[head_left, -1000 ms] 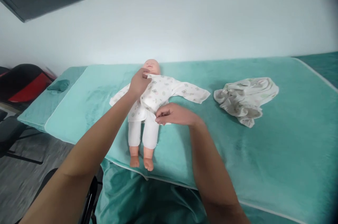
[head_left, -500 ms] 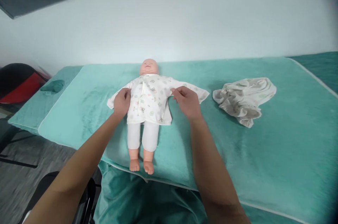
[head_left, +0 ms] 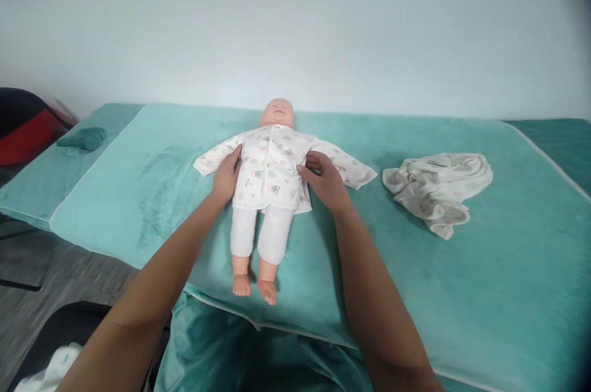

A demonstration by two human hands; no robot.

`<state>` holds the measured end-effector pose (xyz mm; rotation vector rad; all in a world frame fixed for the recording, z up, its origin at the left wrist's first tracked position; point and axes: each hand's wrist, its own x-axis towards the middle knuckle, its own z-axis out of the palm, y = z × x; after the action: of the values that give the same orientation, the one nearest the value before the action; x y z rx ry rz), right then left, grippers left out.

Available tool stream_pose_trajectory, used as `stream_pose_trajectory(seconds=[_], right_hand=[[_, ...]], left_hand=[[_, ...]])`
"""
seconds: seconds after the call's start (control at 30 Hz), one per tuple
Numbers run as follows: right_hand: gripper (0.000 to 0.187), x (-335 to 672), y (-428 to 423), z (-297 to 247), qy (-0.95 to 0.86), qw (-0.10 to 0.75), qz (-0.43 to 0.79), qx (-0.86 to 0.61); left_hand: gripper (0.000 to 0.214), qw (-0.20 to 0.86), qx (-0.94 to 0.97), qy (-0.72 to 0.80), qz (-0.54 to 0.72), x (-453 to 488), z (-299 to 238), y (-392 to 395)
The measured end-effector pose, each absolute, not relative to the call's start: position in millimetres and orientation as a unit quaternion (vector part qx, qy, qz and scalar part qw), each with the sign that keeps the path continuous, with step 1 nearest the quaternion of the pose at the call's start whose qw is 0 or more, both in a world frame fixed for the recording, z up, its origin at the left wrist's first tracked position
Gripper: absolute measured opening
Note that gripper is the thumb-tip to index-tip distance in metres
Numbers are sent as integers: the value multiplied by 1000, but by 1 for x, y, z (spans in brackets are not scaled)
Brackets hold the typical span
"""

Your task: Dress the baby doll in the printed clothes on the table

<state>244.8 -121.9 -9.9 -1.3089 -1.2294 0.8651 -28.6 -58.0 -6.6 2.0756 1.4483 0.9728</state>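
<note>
A baby doll (head_left: pixel 268 164) lies on its back, head toward the wall. It wears a white printed long-sleeved shirt (head_left: pixel 272 189) and white leg coverings (head_left: pixel 273 235); its feet are bare. My left hand (head_left: pixel 226 176) is pressed along one side of the doll's torso, below the sleeve, its fingers partly hidden. On the opposite side my right hand (head_left: pixel 327 180) grips the torso, thumb on the shirt front and fingers curled under the sleeve. Both sleeves spread outward on the bed; no doll hands show at the cuffs.
A crumpled white printed garment (head_left: pixel 438 189) lies to the right on the green padded bed cover (head_left: pixel 462 300). A small green cushion (head_left: pixel 83 138) is at the far left. A white wall (head_left: pixel 323 29) stands behind. Black chairs (head_left: pixel 76 330) are at the left, one bearing white cloth.
My right hand has let go of the sleeve and moved onto the torso; my left has shifted along the side. The doll has turned slightly, and the view has tilted.
</note>
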Motion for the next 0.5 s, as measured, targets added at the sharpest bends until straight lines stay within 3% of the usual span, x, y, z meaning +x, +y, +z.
stream_pose_trajectory(seconds=[0.17,0.23,0.37,0.5], right_hand=[[67,246,-122,-12,-536,525,368,-549],[64,245,-125,-10,-537,520,350,-564],[55,242,-130,-5,-543,501,327,-589],[46,242,-131,-4,-538,502,315,-600]], left_hand=[[53,201,739,530,364,-25,-14,-48],[53,146,736,556,357,-30,-11,-50],[56,-27,712,647,272,-59,-3,-47],[56,-31,719,671,176,-91,3,-37]])
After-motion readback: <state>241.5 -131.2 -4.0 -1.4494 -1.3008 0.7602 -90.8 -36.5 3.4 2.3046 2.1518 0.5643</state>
